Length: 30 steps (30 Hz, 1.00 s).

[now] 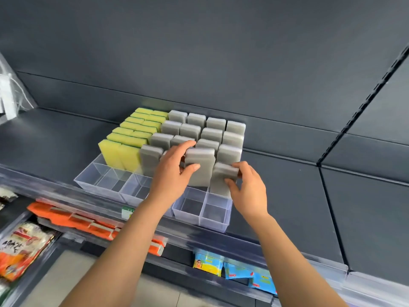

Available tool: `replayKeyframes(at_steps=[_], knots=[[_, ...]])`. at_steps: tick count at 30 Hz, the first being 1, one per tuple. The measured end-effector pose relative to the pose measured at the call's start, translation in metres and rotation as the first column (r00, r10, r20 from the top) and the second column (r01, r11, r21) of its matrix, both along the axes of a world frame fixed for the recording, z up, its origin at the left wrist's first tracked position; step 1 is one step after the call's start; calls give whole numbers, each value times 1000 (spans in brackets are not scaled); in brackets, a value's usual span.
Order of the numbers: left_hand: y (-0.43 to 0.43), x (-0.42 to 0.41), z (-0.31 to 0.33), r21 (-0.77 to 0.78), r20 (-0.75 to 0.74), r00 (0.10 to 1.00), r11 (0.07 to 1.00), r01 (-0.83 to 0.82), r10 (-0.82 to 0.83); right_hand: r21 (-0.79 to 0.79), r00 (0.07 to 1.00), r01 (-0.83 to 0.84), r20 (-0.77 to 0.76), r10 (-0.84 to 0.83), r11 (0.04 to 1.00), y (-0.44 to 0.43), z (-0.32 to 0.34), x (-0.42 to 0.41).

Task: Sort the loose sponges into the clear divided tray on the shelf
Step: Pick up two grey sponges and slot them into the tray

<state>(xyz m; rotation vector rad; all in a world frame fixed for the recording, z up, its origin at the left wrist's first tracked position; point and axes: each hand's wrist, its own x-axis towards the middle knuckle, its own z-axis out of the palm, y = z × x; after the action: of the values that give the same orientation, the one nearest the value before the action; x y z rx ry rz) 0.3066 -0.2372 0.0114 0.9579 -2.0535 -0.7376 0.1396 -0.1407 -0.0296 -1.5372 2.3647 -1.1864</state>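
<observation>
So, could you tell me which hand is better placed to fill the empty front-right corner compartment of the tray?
The right hand: it grips a grey sponge directly behind that corner compartment. The left hand holds a second sponge one column further left.

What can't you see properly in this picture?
Head view:
Cells of the tray behind the left hand and the tall gray sponge it grips: hidden by them.
Far side of the short gray sponge the right hand pinches: fingers cover it.
Writing on the packets below: blurred.
Clear bag, far left: cut by the edge.
</observation>
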Motion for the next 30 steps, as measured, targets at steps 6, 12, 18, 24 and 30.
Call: replayKeyframes(at_steps=[6,12,18,24,30], knots=[[-10,0,0,-125,169,984,989,79,-57,0,999,48,-23,-48,999,-1,2,7],[-13,-5,-1,-312,274,962,944,108,-20,-28,994,74,-77,-76,997,-1,2,10],[-23,-6,-4,-449,451,887,884,132,97,-41,990,71,-122,-76,997,-3,1,10],[-28,-11,-10,-430,466,882,890,152,75,-55,988,38,-147,-46,998,-3,2,8],[-27,-8,-14,-456,453,890,871,180,53,-63,981,31,-189,-43,998,-1,1,11]])
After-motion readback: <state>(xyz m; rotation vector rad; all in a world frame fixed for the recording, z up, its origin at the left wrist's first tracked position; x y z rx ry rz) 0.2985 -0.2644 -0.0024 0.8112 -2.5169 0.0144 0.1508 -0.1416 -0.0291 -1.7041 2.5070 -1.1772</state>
